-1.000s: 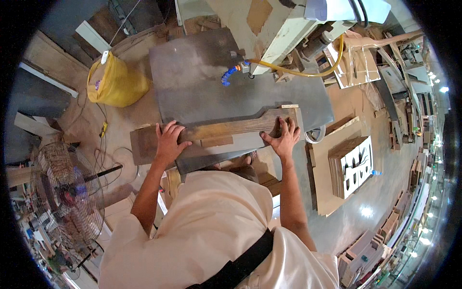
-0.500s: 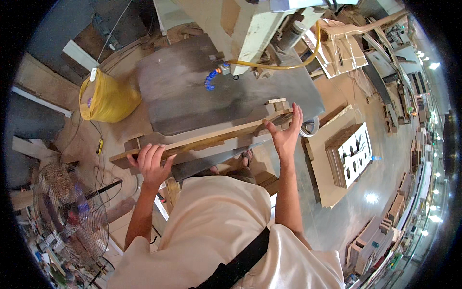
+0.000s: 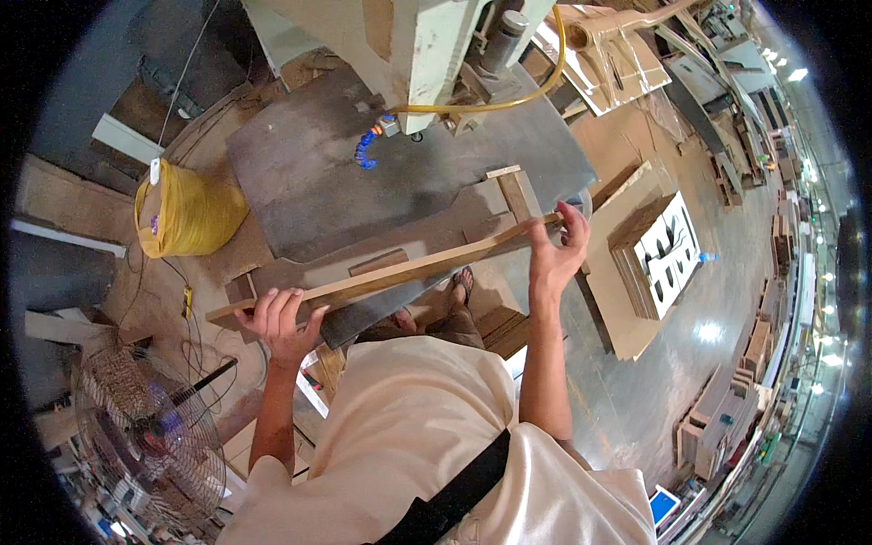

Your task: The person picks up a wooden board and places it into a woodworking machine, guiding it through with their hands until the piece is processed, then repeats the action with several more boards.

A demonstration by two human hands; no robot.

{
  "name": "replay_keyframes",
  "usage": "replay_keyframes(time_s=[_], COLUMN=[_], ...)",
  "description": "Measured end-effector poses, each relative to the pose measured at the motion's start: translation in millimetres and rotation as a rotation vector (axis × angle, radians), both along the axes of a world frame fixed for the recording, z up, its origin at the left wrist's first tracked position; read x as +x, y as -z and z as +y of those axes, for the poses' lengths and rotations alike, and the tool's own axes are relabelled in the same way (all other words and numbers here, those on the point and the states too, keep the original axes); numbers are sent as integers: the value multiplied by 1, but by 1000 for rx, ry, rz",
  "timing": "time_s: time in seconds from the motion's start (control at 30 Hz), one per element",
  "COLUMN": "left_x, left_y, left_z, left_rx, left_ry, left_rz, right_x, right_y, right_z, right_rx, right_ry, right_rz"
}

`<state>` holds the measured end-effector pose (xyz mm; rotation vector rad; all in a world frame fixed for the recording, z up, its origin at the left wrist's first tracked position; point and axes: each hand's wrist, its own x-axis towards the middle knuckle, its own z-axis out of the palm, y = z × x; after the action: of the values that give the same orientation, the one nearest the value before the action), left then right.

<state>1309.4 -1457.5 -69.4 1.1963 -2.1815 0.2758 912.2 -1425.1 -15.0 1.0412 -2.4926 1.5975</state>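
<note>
A long, flat wooden board with a slightly bent front edge lies across the near side of a grey machine table. Small wooden blocks are fixed on it, one of them a pale block near its right end. My left hand grips the left end, fingers over the top and thumb at the front edge. At the right end, my right hand holds the edge between thumb and curled fingers. Beyond the board, a blue segmented hose hangs from the machine column.
A yellow sack stands left of the table, and a wire-caged fan is at the lower left. On the right, a stack of cut boards with a white top sheet rests on cardboard. A yellow hose runs from the column.
The board's upper face and its blocks show more now, as its near edge has tipped down. My right fingers have curled from nearly straight. The whole view has shifted slightly.
</note>
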Motion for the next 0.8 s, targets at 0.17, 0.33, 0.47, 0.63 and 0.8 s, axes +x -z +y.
replay_keyframes(time_s=[0.17, 0.33, 0.47, 0.63, 0.8], left_x=[-11, -25, -34, -49, -79], left_y=[-13, -22, -20, -24, -25], left_z=[-2, -9, -16, -13, -13], left_rx=[326, 386, 390, 457, 469], left_ry=[118, 244, 291, 313, 335], left_rz=[13, 88, 106, 65, -6], right_x=[-31, -45, -52, -71, -102], right_y=[-11, -46, -56, -65, -37], right_z=[26, 48, 58, 77, 107], right_rx=[0, 17, 4, 34, -212], right_ry=[34, -41, -63, -65, 53], right_rz=[-334, -372, -416, -497, -596])
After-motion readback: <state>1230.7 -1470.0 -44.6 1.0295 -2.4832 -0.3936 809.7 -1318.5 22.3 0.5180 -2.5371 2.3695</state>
